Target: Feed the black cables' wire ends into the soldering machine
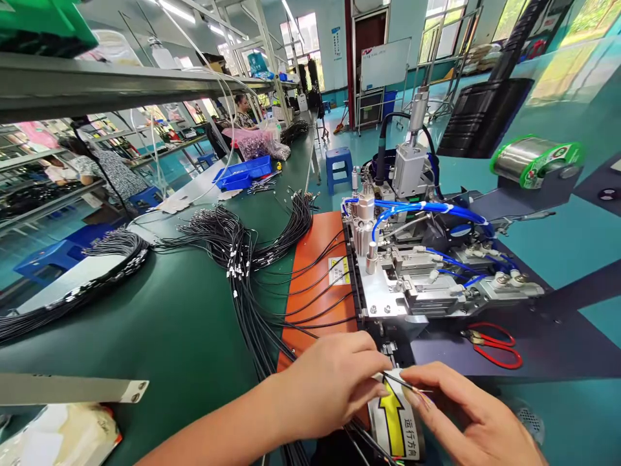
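Between the thumb and fingers of my left hand (339, 382) is a thin black cable (395, 378). My right hand (460, 414) pinches the same cable near its end, where fine bare wires stick out. Both hands are over a white plate with a yellow arrow (392, 414), at the front of a metal machine (422, 278) with blue air tubes. Several black cables run from the machine's left edge across an orange board (315, 278). They lead towards a thick bundle of black cables (237, 259) with white tags on the green table.
Red-handled cutters (495, 346) lie on the dark machine base to the right, below a green solder spool (536, 160). Another cable bundle (97, 278) curves over the table's left side. Blue trays (245, 173) stand farther back. A shelf (121, 87) hangs overhead at left; people sit beyond.
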A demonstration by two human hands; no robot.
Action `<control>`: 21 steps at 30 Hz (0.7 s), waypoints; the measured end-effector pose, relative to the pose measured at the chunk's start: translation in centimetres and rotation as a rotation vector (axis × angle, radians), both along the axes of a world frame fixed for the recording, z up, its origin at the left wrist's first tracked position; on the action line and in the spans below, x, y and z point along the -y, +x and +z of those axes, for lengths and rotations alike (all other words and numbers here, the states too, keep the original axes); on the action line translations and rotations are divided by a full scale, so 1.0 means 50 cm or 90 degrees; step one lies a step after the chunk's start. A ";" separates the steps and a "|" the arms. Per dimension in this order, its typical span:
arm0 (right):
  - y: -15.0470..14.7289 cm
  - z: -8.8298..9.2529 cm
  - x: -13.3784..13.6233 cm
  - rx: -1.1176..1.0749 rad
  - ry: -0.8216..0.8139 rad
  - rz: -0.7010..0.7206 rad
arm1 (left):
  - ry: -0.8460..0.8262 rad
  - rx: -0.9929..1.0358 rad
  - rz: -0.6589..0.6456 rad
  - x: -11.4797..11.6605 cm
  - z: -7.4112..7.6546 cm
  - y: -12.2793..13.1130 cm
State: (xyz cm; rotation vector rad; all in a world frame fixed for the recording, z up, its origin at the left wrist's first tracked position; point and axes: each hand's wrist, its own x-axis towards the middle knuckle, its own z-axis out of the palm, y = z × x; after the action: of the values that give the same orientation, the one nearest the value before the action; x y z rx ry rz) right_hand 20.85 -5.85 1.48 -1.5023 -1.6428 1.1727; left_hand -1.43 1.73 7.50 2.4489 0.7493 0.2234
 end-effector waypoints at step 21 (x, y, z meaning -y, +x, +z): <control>-0.013 -0.039 0.014 0.182 0.339 -0.113 | 0.130 0.163 0.281 0.062 -0.126 0.025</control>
State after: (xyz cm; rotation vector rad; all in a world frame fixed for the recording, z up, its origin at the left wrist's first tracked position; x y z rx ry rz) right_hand 20.21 -6.54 -0.45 -1.4619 -1.7776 0.3862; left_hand -0.19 -1.35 1.21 2.3439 1.1898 0.7995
